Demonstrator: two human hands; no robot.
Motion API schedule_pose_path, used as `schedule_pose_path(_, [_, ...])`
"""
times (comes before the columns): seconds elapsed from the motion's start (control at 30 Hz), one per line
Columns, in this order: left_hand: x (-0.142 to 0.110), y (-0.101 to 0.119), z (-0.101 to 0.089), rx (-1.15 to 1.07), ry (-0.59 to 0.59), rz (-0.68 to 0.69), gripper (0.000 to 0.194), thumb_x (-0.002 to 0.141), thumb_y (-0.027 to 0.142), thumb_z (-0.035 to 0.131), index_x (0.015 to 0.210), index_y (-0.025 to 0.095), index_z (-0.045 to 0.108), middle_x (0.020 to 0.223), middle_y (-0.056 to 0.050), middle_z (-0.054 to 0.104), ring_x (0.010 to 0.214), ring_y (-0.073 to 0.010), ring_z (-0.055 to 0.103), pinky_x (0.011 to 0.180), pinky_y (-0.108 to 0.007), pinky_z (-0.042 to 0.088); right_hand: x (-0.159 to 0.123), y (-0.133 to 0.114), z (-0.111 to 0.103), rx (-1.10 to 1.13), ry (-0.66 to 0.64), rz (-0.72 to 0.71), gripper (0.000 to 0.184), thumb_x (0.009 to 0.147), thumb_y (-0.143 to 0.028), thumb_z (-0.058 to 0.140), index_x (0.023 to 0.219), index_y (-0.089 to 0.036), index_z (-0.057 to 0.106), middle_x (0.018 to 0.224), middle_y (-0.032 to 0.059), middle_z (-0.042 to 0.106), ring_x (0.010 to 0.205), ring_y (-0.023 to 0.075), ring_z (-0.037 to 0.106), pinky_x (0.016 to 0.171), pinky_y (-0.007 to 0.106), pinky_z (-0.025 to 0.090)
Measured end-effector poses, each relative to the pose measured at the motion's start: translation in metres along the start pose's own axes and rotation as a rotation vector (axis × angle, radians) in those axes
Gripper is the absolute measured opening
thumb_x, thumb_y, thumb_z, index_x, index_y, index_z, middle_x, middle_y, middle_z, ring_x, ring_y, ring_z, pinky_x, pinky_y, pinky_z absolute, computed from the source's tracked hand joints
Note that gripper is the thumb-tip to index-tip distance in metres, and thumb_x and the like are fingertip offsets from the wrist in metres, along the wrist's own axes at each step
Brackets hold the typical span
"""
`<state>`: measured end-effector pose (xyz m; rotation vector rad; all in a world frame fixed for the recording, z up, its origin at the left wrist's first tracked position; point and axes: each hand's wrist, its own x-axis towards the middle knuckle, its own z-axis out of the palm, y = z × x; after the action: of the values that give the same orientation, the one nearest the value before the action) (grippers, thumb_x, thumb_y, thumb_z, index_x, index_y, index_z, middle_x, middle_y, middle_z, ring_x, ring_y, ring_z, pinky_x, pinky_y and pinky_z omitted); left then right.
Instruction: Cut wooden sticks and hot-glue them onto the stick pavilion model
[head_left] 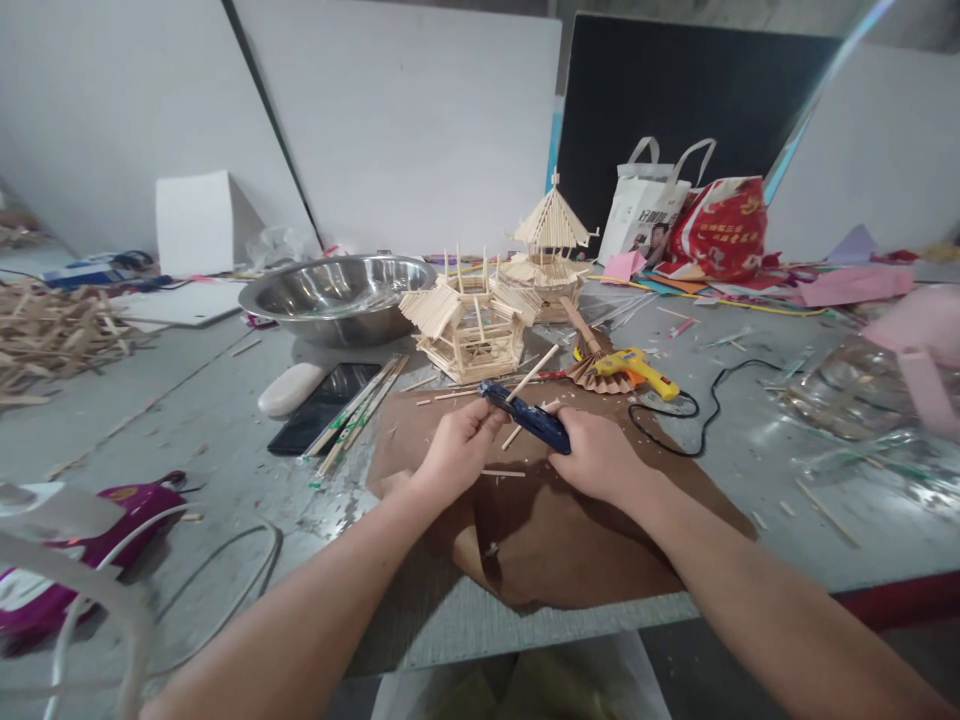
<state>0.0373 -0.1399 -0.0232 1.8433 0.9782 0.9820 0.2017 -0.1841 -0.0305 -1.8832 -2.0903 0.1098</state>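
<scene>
My right hand (596, 450) grips a dark blue hand tool (544, 424), which looks like a cutter. The tool points up and left, its far end close to my left fingers. My left hand (466, 437) is closed in a pinch on a thin wooden stick (534, 372), which slants up to the right across the tool. The fingertips partly hide the stick's lower end. Both hands are over a brown paper sheet (600, 550) with short stick pieces on it. Just beyond stands a small pavilion frame of sticks (480, 345).
A finished-looking stick pavilion (553, 225) stands behind, near a steel basin (322, 320). A yellow glue gun (637, 372) with a black cord lies right. Left are a phone (322, 405), bundled sticks (360, 415) and a purple device (124, 530) with white cables.
</scene>
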Motion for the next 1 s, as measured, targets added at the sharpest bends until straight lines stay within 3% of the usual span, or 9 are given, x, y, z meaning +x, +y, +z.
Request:
schedule_pose_path(0.33, [0.002,-0.005,-0.005,-0.469,-0.247,-0.270,0.028,0.068,0.041,0.054,0.069,0.014,0.048,0.039,0.011,0.020,0.033,-0.0014,0.015,0.032,-0.015,0.012,0.002,0.009,0.002,0.094,0.002,-0.069,0.046,0.062,-0.021,0.045,0.108,-0.013,0.046,0.100,0.0106,0.059,0.088,0.0228,0.055,0.075,0.032,0.039])
schedule_pose_path(0.53, [0.003,-0.004,-0.011,-0.610,-0.386,-0.379,0.025,0.067,0.039,0.055,0.067,0.014,0.048,0.040,0.011,0.017,0.032,-0.0006,0.012,0.030,-0.012,0.012,0.003,0.011,0.002,0.153,0.000,-0.128,0.050,0.061,-0.019,0.046,0.111,-0.013,0.045,0.109,0.0099,0.055,0.097,0.0219,0.051,0.082,0.032,0.037])
schedule_pose_path(0.67, [0.003,-0.005,-0.014,-0.676,-0.469,-0.454,0.024,0.068,0.037,0.055,0.066,0.015,0.047,0.040,0.011,0.014,0.032,-0.0002,0.009,0.029,-0.011,0.011,0.002,0.010,-0.001,0.160,-0.012,-0.122,0.049,0.060,-0.019,0.048,0.109,-0.014,0.047,0.104,0.0088,0.057,0.094,0.0221,0.052,0.079,0.031,0.038])
schedule_pose_path(0.83, [0.003,-0.008,-0.016,-0.733,-0.503,-0.473,0.022,0.070,0.036,0.054,0.067,0.016,0.047,0.040,0.011,0.016,0.031,-0.0005,0.009,0.028,-0.011,0.011,-0.001,0.006,-0.004,0.131,-0.034,-0.107,0.042,0.062,-0.021,0.047,0.104,-0.017,0.048,0.092,0.0070,0.062,0.084,0.0212,0.056,0.072,0.028,0.038])
schedule_pose_path(1.0, [0.002,-0.009,-0.014,-0.689,-0.461,-0.458,0.022,0.070,0.037,0.053,0.067,0.015,0.047,0.041,0.011,0.014,0.033,-0.0006,0.008,0.029,-0.011,0.010,-0.003,0.001,-0.006,0.078,-0.050,-0.077,0.030,0.064,-0.023,0.046,0.094,-0.018,0.051,0.084,0.0066,0.063,0.077,0.0204,0.057,0.064,0.027,0.037])
